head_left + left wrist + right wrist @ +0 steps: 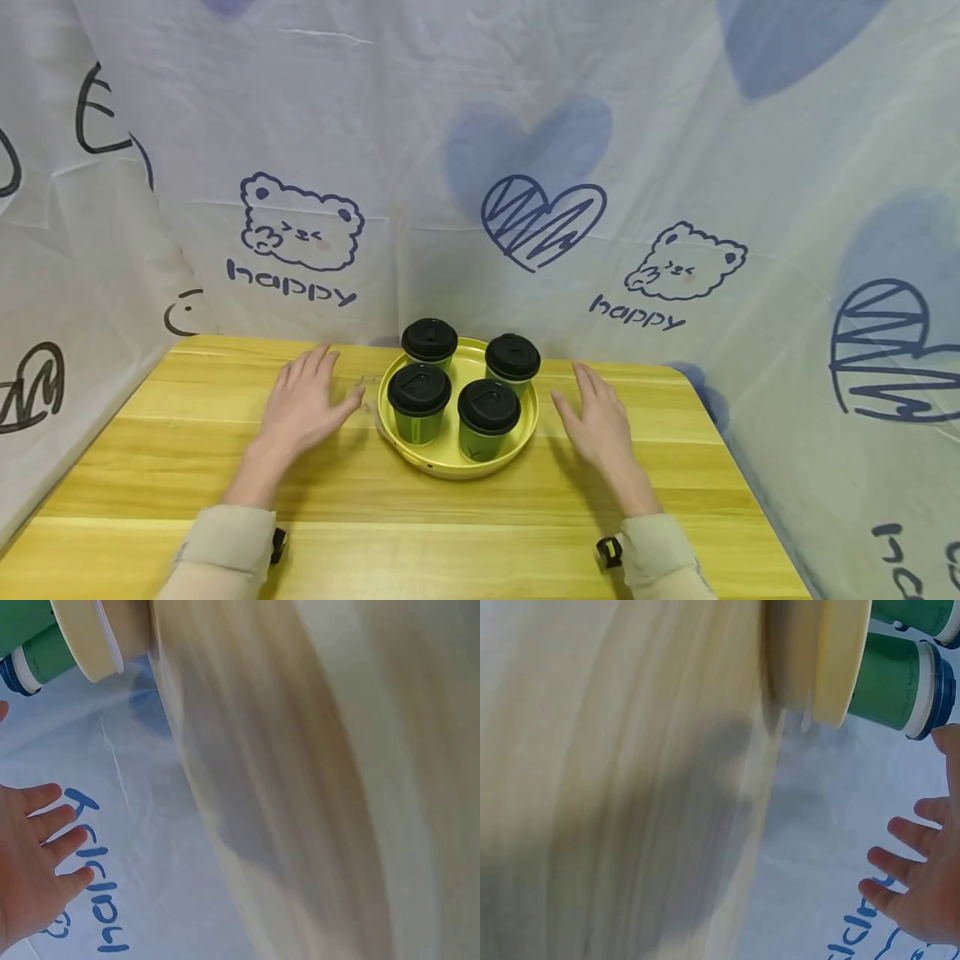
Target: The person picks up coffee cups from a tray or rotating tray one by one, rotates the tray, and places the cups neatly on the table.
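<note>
A round yellow tray [465, 354] stands on the wooden table and bears several green paper cups with black lids. Two cups are in front, a left cup [418, 408] and a right cup [486, 423]; behind them are a back left cup [430, 342] and a back right cup [512, 362]. My left hand [302, 408] is held over the table left of the tray, fingers spread and thumb toward it. On the other side my right hand [597, 423] is spread likewise, apart from the rim. Both hands hold nothing.
The wooden table [360, 542] ends at the back against a pale cloth curtain [427, 250] printed with hearts, bears and writing. More of this cloth hangs along the left and right. Dark bands [610, 552] sit at the sleeve cuffs.
</note>
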A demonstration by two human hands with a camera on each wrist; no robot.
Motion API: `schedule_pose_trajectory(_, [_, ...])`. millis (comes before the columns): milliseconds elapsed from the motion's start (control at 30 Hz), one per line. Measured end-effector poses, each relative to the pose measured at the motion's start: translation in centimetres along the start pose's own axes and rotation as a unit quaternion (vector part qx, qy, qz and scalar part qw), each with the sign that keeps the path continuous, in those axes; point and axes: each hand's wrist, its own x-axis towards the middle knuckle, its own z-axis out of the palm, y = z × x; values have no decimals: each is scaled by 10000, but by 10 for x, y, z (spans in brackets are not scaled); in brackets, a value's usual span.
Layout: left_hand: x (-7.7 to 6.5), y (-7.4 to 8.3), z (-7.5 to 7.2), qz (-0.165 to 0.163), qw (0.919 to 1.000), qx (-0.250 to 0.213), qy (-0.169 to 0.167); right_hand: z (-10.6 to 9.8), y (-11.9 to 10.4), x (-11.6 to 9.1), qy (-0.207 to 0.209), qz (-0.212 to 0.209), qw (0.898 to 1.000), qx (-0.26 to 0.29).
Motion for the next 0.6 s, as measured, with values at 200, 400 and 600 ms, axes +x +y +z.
schedule_pose_trajectory(200, [10,9,3,92,9999,-73,74,0,-11,5,5,-148,9977,658])
schedule_pose_trajectory(400, [21,13,8,311,9994,-15,-156,7,-14,12,-60,-262,9942,1043])
schedule_pose_trajectory(600, [29,13,16,529,9973,210,-456,17,-16,18,-165,-285,9933,1111])
